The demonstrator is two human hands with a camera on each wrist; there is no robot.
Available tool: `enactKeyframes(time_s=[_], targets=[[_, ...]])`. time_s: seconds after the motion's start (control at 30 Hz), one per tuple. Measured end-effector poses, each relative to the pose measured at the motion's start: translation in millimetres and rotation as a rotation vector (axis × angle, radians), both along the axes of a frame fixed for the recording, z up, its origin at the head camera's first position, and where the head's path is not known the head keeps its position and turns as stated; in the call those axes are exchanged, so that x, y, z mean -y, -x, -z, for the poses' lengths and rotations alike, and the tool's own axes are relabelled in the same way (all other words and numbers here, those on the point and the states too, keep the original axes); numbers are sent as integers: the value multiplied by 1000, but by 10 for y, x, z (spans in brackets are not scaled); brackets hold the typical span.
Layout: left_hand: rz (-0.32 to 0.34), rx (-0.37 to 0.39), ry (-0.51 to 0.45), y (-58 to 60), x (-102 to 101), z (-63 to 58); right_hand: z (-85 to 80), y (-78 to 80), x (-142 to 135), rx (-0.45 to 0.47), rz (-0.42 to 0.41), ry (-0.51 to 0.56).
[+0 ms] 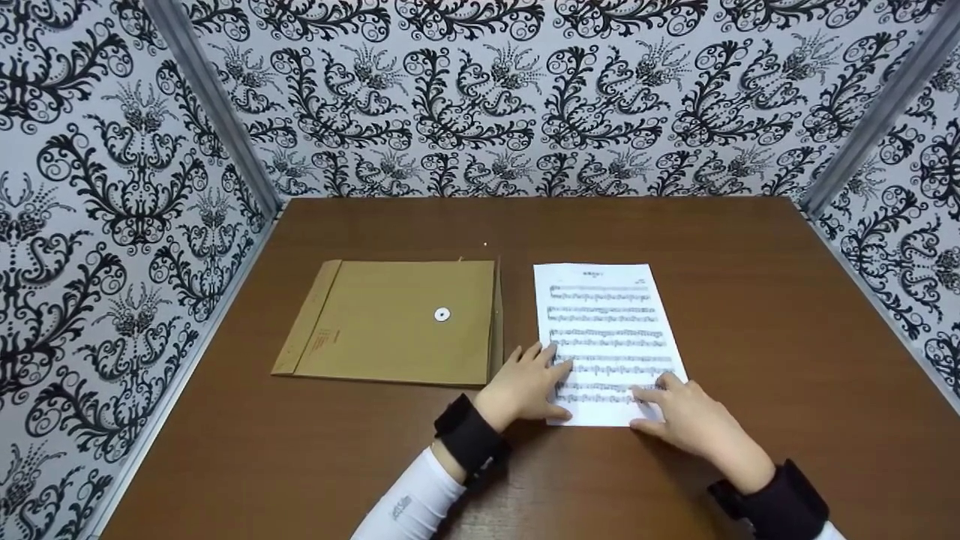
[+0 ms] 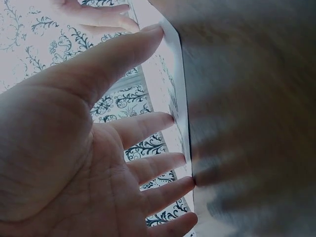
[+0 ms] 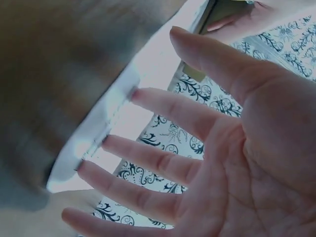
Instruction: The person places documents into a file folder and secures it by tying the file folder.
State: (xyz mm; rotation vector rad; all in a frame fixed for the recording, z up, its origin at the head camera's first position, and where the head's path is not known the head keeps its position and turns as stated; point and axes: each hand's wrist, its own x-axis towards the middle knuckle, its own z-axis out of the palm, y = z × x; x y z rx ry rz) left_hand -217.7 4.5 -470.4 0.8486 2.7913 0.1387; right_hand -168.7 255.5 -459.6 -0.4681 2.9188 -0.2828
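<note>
White sheet music (image 1: 600, 322) lies on the brown table, printed side up, its title at the far end. My left hand (image 1: 525, 386) rests at its lower left, fingers spread over the left edge and the thumb by the bottom edge. At the lower right corner, my right hand (image 1: 694, 416) touches the paper with its fingertips. In the left wrist view the fingers (image 2: 158, 163) are nearly straight, tips at the paper (image 2: 173, 98). Likewise the right wrist view shows extended fingers (image 3: 148, 153) with tips against the sheet (image 3: 94, 133).
A brown kraft envelope (image 1: 397, 322) with a white button closure lies left of the sheet, its right end slightly gaping. Patterned wall panels (image 1: 480, 97) in grey frames stand around the brown table (image 1: 750, 300). Black bands (image 1: 472, 435) wrap both wrists.
</note>
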Motion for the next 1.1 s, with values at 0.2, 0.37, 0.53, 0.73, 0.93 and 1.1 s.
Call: enactKeyframes(time_s=[0.2, 0.37, 0.53, 0.73, 0.93, 1.1], targets=[[-20, 1, -9, 0, -19, -2, -77, 148, -145, 102, -89, 85], [-30, 17, -25, -2, -35, 9, -133, 295, -294, 171, -90, 165], [-23, 28, -36, -15, -45, 19, -174, 444, -403, 190, -65, 203], [-36, 25, -36, -13, -38, 29, -194, 639, -446, 208, -55, 236], [-45, 47, -47, -17, -27, 21, -227, 776, -491, 240, -28, 292], [-46, 51, -33, -15, -27, -8, -207, 916, -544, 304, 13, 425]])
